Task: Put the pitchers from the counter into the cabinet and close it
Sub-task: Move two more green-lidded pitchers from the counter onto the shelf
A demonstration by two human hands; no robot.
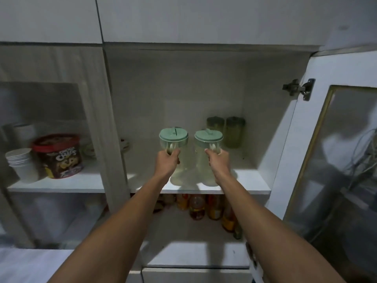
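Two pitchers, clear pale-green plastic, cylindrical, round mint lids. Left pitcher (173,149) and right pitcher (208,154) stand side by side, upright, near the front of the white upper shelf (253,180) in the open cabinet. Left hand (167,162) is wrapped around the left pitcher's handle; right hand (218,162) is wrapped around the right one's. Both arms extended straight, roughly parallel. Two more green lidded containers (225,130) at the far right of the shelf, behind the right pitcher. Glass-panel door (336,160) swung open at right, metal hinge (298,88) exposed. Bottles (204,207) on the lower shelf. Left compartment: red-lidded cereal tub (59,156), stacked white cups (21,162).
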